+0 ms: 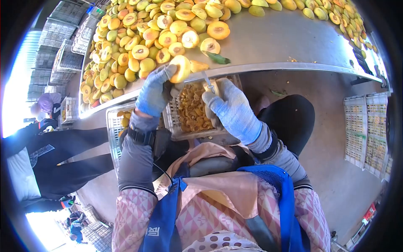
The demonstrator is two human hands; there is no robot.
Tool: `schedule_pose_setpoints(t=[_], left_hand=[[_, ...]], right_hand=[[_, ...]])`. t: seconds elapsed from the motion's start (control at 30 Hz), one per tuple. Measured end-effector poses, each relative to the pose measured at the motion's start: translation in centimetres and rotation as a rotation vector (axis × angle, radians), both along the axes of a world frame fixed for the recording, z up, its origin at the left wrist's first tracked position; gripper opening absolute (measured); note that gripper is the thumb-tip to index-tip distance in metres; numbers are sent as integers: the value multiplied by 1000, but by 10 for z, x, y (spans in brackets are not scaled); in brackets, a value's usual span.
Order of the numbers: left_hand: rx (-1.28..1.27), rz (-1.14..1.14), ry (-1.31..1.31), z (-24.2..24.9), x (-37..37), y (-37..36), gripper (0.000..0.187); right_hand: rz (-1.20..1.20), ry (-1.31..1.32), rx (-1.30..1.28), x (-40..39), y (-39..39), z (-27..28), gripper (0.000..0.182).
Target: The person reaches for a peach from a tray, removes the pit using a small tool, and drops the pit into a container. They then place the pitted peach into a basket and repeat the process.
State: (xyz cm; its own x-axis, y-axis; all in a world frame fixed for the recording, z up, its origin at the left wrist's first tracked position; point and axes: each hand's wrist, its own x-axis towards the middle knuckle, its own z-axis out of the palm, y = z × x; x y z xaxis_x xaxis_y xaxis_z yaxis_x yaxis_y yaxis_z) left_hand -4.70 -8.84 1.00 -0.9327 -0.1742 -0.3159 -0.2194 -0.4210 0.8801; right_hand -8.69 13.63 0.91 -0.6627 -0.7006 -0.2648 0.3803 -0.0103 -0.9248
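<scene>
My left hand (154, 91), in a blue and grey work glove, is closed on a yellow peach half (180, 69) near the table's front edge. Facing it, my right hand (236, 110), gloved too, grips a small knife (207, 80) with a short metal blade and a pale handle. The blade points up and stands apart from the peach half. A peach piece (198, 66) lies at the table edge between the hands. Below them is a plastic crate (175, 133) with brown and orange pits and scraps.
Heaped peaches and peach halves (168, 38) cover the left and back of the metal table (268, 42). A green leaf (218, 58) lies by the rim. Another crate (112, 126) stands at left, crates (366, 130) at right. A person in dark trousers (75, 155) is close on the left.
</scene>
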Motion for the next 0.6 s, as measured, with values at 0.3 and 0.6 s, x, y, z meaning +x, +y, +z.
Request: schedule_pose_setpoints(t=[0.3, 0.6], left_hand=[[-313, -152, -102, 29, 46, 35, 50], [-397, 86, 466, 2, 59, 65, 76]], right_hand=[[-83, -30, -174, 9, -13, -3, 36], [-42, -327, -446, 31, -13, -9, 27]])
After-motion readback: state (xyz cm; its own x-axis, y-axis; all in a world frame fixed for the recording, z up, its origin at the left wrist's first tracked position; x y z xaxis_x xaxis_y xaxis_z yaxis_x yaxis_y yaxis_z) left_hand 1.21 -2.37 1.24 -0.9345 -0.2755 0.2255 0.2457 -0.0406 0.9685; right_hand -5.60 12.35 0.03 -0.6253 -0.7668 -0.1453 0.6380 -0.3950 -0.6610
